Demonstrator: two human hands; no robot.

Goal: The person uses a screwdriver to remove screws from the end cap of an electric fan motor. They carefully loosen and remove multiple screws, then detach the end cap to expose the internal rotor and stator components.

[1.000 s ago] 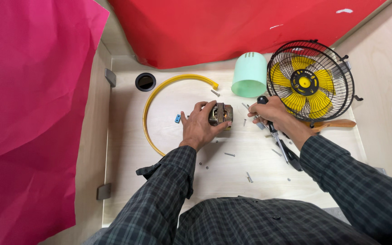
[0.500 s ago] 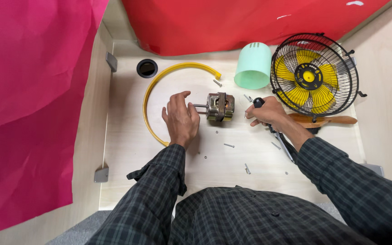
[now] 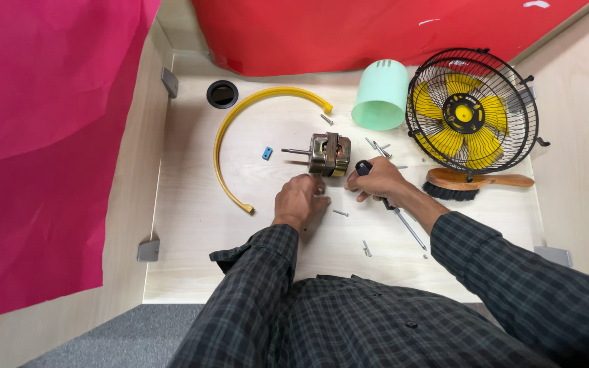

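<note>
My left hand (image 3: 301, 201) rests on the pale wooden tabletop (image 3: 192, 225) just in front of a small brass-coloured electric motor (image 3: 328, 154). Its fingers curl down onto the wood, and I cannot see whether they pinch anything. A loose screw (image 3: 339, 212) lies right beside its fingertips. My right hand (image 3: 378, 180) sits to the right of the motor and grips a screwdriver (image 3: 407, 230). The black handle pokes out by the motor and the metal shaft points back toward me.
A yellow curved ring segment (image 3: 230, 129) lies at the left with a small blue piece (image 3: 267, 152) inside its arc. Behind stand a mint green cup (image 3: 381, 97) and a black-caged fan with yellow blades (image 3: 472, 109). A wooden brush (image 3: 478, 182) and scattered screws (image 3: 366, 249) lie at the right.
My left hand let go of the motor and drew back toward me, its fingers now curled on the table. My right hand with the screwdriver shifted slightly left, closer to the motor.
</note>
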